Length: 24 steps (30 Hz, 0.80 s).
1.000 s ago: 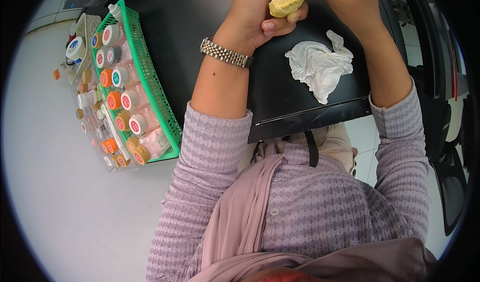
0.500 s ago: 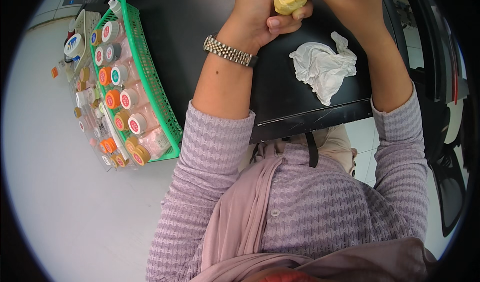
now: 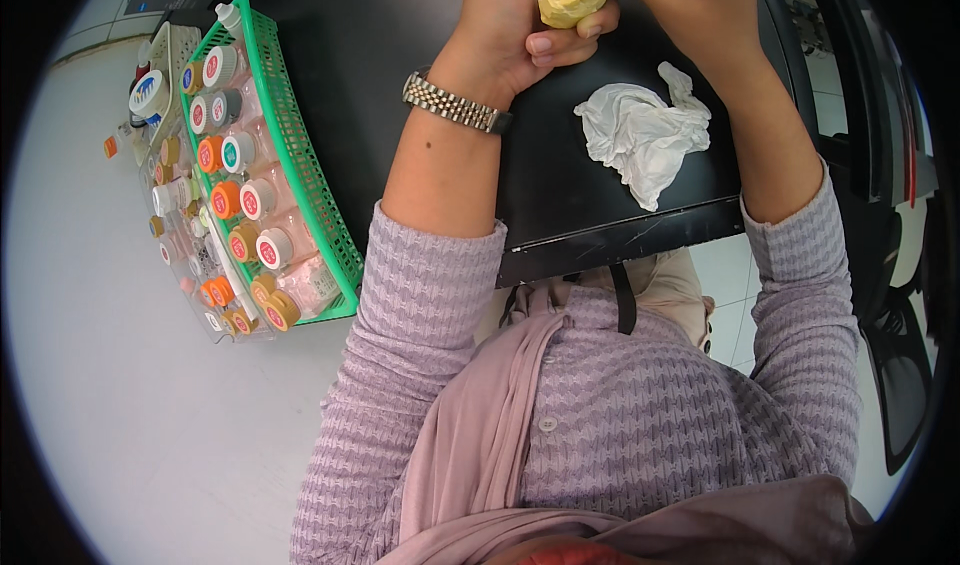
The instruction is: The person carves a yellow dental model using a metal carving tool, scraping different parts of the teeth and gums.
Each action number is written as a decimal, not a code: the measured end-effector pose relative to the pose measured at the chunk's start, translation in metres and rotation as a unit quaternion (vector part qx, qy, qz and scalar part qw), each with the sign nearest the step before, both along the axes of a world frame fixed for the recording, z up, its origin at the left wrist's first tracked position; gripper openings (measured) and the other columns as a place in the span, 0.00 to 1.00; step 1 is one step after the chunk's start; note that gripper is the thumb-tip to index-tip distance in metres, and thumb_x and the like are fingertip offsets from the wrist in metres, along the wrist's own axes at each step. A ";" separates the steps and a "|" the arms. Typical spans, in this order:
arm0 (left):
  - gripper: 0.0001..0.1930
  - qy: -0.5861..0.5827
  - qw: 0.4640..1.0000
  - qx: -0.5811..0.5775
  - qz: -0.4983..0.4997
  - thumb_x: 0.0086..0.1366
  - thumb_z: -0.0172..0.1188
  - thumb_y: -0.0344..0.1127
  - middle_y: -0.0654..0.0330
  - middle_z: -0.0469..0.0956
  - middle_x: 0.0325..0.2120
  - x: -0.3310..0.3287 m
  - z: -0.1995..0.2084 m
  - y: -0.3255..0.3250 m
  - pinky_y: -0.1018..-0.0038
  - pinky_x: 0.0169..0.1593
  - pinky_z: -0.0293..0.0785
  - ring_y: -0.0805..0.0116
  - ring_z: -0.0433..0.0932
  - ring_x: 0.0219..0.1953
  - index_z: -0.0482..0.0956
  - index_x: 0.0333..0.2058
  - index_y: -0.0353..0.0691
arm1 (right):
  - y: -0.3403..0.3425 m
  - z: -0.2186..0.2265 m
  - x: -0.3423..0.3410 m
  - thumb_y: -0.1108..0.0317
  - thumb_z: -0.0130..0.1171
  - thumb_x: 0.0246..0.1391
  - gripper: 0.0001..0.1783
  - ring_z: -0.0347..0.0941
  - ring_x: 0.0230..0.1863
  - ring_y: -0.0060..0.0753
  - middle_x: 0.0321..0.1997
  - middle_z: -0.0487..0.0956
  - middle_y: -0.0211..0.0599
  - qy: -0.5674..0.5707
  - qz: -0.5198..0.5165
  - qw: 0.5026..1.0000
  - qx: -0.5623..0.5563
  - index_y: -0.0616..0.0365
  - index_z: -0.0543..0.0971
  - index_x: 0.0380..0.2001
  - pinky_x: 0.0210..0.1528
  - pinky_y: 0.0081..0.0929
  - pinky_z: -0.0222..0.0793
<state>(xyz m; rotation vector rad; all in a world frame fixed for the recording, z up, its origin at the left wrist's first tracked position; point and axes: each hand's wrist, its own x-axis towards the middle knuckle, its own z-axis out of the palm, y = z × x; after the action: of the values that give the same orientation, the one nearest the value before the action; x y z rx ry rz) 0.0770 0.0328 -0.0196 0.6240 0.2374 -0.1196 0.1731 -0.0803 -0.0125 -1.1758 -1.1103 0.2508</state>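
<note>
At the top edge of the view, my left hand is closed around a pale yellow, horseshoe-shaped dental cast with a bumpy rim. Part of the cast is cut off by the frame. My right hand comes in from the other side, its bent fingers beside the cast. Its fingertips run out of view, so whatever they grip is hidden. Below the hands, a crumpled white tissue lies on the black tabletop.
To the left, a green plastic basket holds several small bottles with white, orange and gold caps. Beyond it stands a pale basket with more bottles and a round white tub. Dark equipment borders the table at the right.
Both hands and the cast have shifted very slightly left and up in the view. The left hand keeps its hold on the cast.
</note>
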 end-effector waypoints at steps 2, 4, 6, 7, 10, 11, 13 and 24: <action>0.29 0.001 1.000 0.006 0.003 0.67 0.33 0.60 0.52 0.69 0.11 0.000 0.000 0.000 0.85 0.03 0.50 0.76 0.57 0.02 0.71 0.26 0.40 | -0.001 0.002 -0.002 0.83 0.60 0.50 0.09 0.77 0.37 0.23 0.32 0.76 0.34 -0.018 -0.011 1.000 -0.017 0.64 0.71 0.33 0.42 0.19 0.75; 0.29 -0.008 1.000 -0.007 -0.002 0.67 0.32 0.59 0.52 0.69 0.10 0.000 -0.002 0.001 0.85 0.03 0.50 0.76 0.57 0.02 0.71 0.26 0.39 | -0.001 0.003 -0.001 0.83 0.60 0.50 0.09 0.77 0.37 0.23 0.32 0.76 0.34 -0.041 -0.009 0.999 -0.024 0.63 0.71 0.33 0.42 0.19 0.75; 0.29 -0.014 1.000 -0.014 -0.006 0.67 0.31 0.58 0.53 0.69 0.10 0.001 -0.005 0.001 0.85 0.03 0.50 0.76 0.57 0.02 0.70 0.25 0.39 | -0.002 0.003 0.000 0.83 0.60 0.50 0.09 0.77 0.37 0.23 0.32 0.76 0.34 -0.044 -0.006 0.999 -0.030 0.63 0.71 0.34 0.42 0.19 0.75; 0.29 -0.015 1.000 -0.014 -0.007 0.68 0.31 0.58 0.53 0.69 0.10 0.001 -0.007 0.002 0.84 0.03 0.50 0.76 0.56 0.01 0.70 0.24 0.39 | -0.002 0.003 0.000 0.83 0.60 0.50 0.09 0.77 0.38 0.23 0.32 0.76 0.34 -0.037 -0.003 0.999 -0.032 0.63 0.71 0.34 0.42 0.19 0.75; 0.29 -0.024 0.999 -0.017 -0.017 0.68 0.29 0.56 0.53 0.69 0.11 0.001 -0.007 0.003 0.84 0.05 0.52 0.75 0.59 0.03 0.71 0.26 0.38 | -0.002 0.003 0.000 0.82 0.60 0.50 0.10 0.77 0.38 0.23 0.33 0.77 0.35 0.000 0.006 1.000 -0.030 0.63 0.71 0.34 0.42 0.19 0.75; 0.29 -0.028 0.999 -0.019 -0.021 0.68 0.29 0.55 0.53 0.70 0.11 0.001 -0.006 0.003 0.84 0.05 0.54 0.74 0.60 0.04 0.71 0.27 0.37 | -0.002 0.002 0.000 0.82 0.60 0.50 0.10 0.77 0.38 0.24 0.33 0.77 0.35 0.015 0.010 0.999 -0.028 0.63 0.71 0.34 0.42 0.19 0.75; 0.27 -0.067 0.997 -0.030 -0.007 0.68 0.30 0.52 0.52 0.72 0.16 0.002 -0.004 0.001 0.82 0.11 0.63 0.71 0.67 0.10 0.72 0.31 0.37 | 0.000 0.002 0.002 0.82 0.61 0.50 0.10 0.77 0.38 0.25 0.33 0.77 0.36 0.030 -0.009 0.999 0.006 0.63 0.71 0.35 0.42 0.19 0.74; 0.21 -0.105 0.983 -0.061 0.140 0.69 0.34 0.46 0.55 0.75 0.33 0.008 0.000 -0.007 0.71 0.39 0.77 0.65 0.77 0.32 0.70 0.42 0.37 | -0.003 0.007 -0.005 0.80 0.65 0.46 0.10 0.77 0.39 0.26 0.32 0.77 0.34 -0.042 -0.110 0.992 0.035 0.63 0.75 0.31 0.44 0.22 0.71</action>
<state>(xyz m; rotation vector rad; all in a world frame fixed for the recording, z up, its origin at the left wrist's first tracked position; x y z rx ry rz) 0.0854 0.0262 -0.0195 0.4711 0.1113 0.2006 0.1678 -0.0834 -0.0051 -1.2431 -1.0438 -0.0081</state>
